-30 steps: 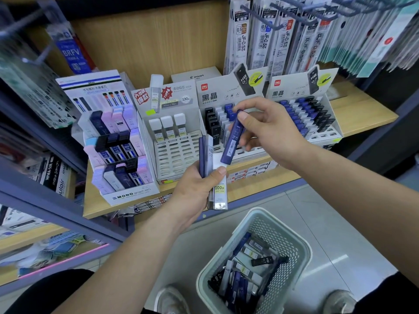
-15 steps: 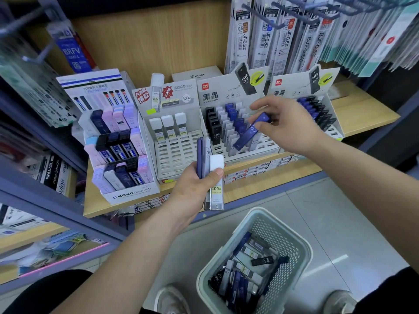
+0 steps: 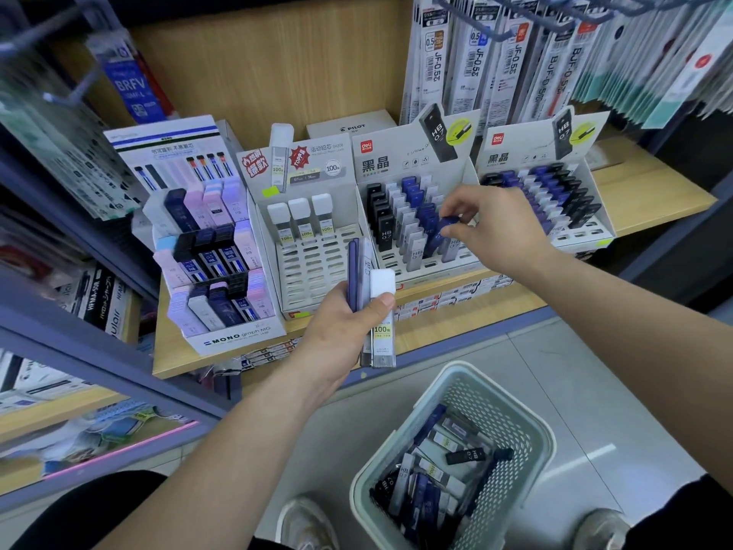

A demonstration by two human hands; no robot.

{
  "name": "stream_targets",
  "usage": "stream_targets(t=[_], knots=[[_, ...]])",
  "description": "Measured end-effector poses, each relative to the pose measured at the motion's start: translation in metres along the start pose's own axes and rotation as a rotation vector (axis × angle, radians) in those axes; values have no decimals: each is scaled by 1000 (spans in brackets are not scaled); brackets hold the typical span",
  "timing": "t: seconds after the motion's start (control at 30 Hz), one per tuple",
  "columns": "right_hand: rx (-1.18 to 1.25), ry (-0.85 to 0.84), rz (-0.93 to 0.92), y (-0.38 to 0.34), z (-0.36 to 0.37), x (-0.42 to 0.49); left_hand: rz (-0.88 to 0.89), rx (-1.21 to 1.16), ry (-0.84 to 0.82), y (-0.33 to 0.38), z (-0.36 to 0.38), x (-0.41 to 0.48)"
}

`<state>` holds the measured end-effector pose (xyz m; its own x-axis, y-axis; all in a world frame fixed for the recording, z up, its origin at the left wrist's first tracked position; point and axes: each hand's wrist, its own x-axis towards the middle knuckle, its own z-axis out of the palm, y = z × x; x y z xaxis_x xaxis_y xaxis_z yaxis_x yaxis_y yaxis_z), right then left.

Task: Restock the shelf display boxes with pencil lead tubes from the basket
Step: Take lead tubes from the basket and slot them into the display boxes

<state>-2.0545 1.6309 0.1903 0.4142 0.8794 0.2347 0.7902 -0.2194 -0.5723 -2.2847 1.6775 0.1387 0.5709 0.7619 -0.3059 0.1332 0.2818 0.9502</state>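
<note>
One basket [image 3: 503, 414], two hands [image 3: 341, 331] [image 3: 499, 228]

Wooden shelf [image 3: 654, 196] with wood-grain back panel [image 3: 277, 73], blue-grey frame [image 3: 79, 347], above glossy pale floor tiles [image 3: 563, 387]

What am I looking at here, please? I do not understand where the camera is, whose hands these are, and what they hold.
There is no machine: a person wears one wide-angle camera on the head, looking down at their own hands. The right hand pinches a blue lead tube at the slots of a display box on the wooden shelf. The left hand grips several spare tubes, one white-capped. On the floor below, a pale basket holds more tubes.
</note>
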Motion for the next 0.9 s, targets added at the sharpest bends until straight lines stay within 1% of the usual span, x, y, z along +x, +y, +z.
stream_targets(t=[0.17,0.27,0.43,0.6,0.67,0.7,0.73,0.8,0.87,0.9], knots=[[-48,-64,-35,5,-3,4,9,-10,-7,-2,-2,1],[-71,-68,-71,7,-4,6,12,0,-2,-2,-2,1],[-162,7,-212,7,7,5,19,-1,-6,-2,-4,0],[-229,41,-200,1,8,3,20,-1,1,-1,-3,0],[-199,86,-193,-8,3,0,21,-12,6,-1,-3,1],[-133,77,-183,-15,1,-2,22,-13,2,-1,-3,1],[-23,23,-157,-23,0,-7,23,-11,-3,-1,-3,2],[238,-171,-59,-40,3,-18,32,-10,-12,-1,-1,2],[356,-349,10,-49,11,-27,50,-6,-20,0,2,1],[380,-397,25,-51,15,-30,59,-5,-22,0,3,0]])
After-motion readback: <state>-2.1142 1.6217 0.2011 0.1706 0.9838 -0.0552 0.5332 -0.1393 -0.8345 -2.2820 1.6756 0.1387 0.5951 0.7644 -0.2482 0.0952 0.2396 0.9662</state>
